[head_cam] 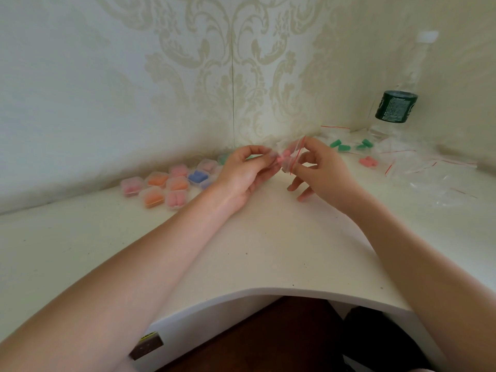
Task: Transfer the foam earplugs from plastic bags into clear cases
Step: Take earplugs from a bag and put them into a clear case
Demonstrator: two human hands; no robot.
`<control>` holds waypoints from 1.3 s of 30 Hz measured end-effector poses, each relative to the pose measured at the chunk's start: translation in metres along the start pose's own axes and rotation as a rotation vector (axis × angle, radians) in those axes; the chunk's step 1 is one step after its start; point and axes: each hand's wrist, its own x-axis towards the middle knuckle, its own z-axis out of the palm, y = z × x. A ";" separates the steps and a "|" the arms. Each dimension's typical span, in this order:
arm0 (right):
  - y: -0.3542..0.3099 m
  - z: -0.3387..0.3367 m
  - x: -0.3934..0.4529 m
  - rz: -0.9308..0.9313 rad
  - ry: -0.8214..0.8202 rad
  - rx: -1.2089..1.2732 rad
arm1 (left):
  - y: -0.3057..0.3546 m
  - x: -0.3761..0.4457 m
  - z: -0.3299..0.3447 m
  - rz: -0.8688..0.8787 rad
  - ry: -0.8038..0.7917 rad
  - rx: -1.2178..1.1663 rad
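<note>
A small clear plastic zip bag with a red seal strip (pixel 291 159), holding soft, light pink foam earplugs (pixel 283 157), is pinched above the white surface (pixel 268 237) by left hand (pixel 245 173) and right hand (pixel 319 167); the thin slippery film is judged best gripped at its mouth.

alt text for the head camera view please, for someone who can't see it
Over a white corner desk, a person's left hand and right hand pinch a small red-striped zip bag holding pink earplugs. Filled clear cases cluster to the left by the wall; bagged green earplugs, empty bags and a water bottle lie to the right.
</note>
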 end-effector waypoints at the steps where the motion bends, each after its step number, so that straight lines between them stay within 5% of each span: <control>1: -0.001 0.000 0.000 0.009 -0.004 0.005 | 0.000 0.000 0.000 0.008 -0.007 0.004; 10: -0.008 -0.005 0.000 0.148 -0.046 0.202 | 0.005 -0.002 -0.002 0.063 -0.115 0.074; 17: 0.001 -0.002 0.001 0.060 -0.077 0.106 | -0.003 0.000 0.000 0.107 -0.015 0.172; 24: 0.003 0.001 0.001 -0.018 0.081 -0.034 | -0.004 0.002 0.000 0.120 0.062 0.167; 32: 0.001 0.002 0.001 0.020 -0.061 -0.062 | -0.001 -0.001 -0.001 0.134 0.015 0.245; 39: 0.002 0.003 0.001 -0.026 0.064 -0.099 | -0.007 0.001 0.003 0.187 0.185 0.290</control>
